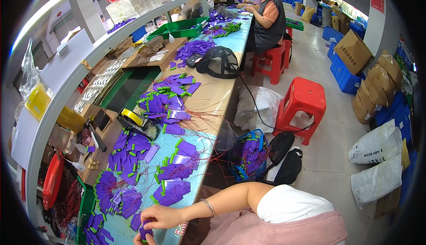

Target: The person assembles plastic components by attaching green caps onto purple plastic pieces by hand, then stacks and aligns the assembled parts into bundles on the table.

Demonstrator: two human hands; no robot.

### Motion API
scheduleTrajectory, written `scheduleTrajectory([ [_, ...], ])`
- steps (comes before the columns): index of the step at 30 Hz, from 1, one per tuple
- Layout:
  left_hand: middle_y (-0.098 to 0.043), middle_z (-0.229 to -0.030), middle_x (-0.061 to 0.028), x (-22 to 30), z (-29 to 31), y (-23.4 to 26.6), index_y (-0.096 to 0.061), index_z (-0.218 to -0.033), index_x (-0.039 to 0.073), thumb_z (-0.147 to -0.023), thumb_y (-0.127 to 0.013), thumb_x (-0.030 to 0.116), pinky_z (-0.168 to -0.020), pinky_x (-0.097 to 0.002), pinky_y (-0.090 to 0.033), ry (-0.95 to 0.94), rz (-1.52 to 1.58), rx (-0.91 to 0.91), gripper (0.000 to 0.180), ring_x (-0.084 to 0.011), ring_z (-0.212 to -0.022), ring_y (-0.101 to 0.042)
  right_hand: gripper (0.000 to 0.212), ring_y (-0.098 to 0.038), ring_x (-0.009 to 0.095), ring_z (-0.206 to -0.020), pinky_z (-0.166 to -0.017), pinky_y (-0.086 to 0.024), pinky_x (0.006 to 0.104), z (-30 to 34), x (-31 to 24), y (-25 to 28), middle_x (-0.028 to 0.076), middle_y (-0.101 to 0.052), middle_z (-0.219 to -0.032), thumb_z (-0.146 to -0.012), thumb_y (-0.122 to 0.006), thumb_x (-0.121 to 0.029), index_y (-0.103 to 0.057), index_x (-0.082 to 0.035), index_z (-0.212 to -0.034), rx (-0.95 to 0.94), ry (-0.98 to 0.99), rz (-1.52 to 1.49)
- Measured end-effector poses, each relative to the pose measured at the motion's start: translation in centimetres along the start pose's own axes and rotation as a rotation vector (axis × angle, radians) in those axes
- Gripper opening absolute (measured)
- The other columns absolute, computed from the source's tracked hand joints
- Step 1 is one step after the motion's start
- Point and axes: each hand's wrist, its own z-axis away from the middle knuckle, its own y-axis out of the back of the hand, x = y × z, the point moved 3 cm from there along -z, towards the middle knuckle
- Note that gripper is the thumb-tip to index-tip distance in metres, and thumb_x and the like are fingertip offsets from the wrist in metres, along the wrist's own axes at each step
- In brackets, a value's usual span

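Right hand [162,216] pinches a purple tag [145,231] at the bench's near edge; left hand [141,239], mostly cut off, touches it from below, its grip unclear. Finished green-clipped tags [171,187] lie just beyond the hands; plain purple tags [106,187] remain to their left.

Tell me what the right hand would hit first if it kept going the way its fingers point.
The right hand points left across the bench. Probably it would first meet the loose purple tags just beyond its fingertips, though depth is hard to judge.
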Motion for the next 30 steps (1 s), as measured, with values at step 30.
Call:
scheduleTrajectory([
  [30,-0.062,-0.083,-0.0103,2.4,0.7,-0.1,-0.061,-0.099,-0.004,-0.089,-0.057,0.016,-0.063,-0.0276,-0.047,-0.022,-0.130,-0.001,0.023,-0.0154,-0.070,-0.056,0.017,-0.057,0.028,-0.067,-0.057,-0.044,0.0381,-1.3,-2.7,0.3,0.010,-0.057,-0.069,-0.072,-0.065,-0.017,-0.059,-0.001,-0.069,-0.125,0.193,0.186],
])
